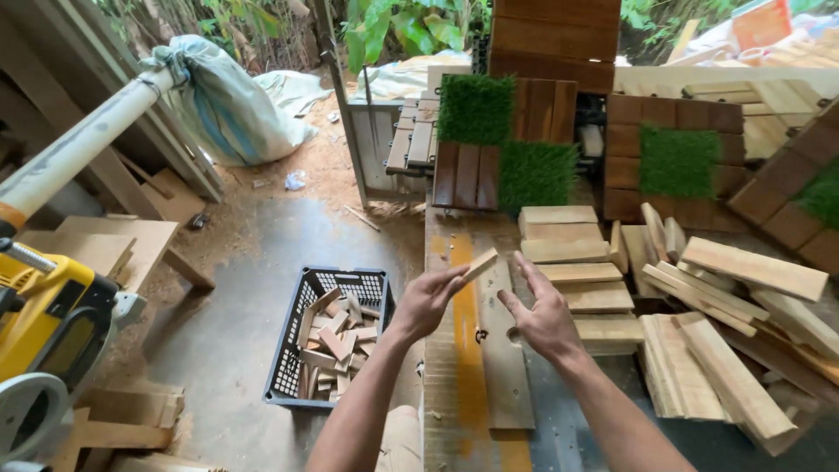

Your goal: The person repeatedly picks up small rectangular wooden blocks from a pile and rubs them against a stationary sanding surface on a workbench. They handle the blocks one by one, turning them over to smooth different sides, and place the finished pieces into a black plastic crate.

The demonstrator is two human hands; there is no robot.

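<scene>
My left hand (426, 301) pinches a small pale wooden offcut (480, 264) between thumb and fingers, held above the workbench's left edge. My right hand (542, 312) hovers just to its right, fingers spread and holding nothing, about a hand's width from the offcut. Below both hands a long plank (505, 367) lies on the bench. Stacked pale wooden slats (572, 262) sit right behind my right hand.
A black plastic crate (288, 350) of wood scraps stands on the floor to the left. A yellow power saw (44, 323) is at far left. Loose boards (734, 350) pile at right. Deck tiles with green turf squares (476, 109) lean at the back. A sack (232, 96) lies beyond.
</scene>
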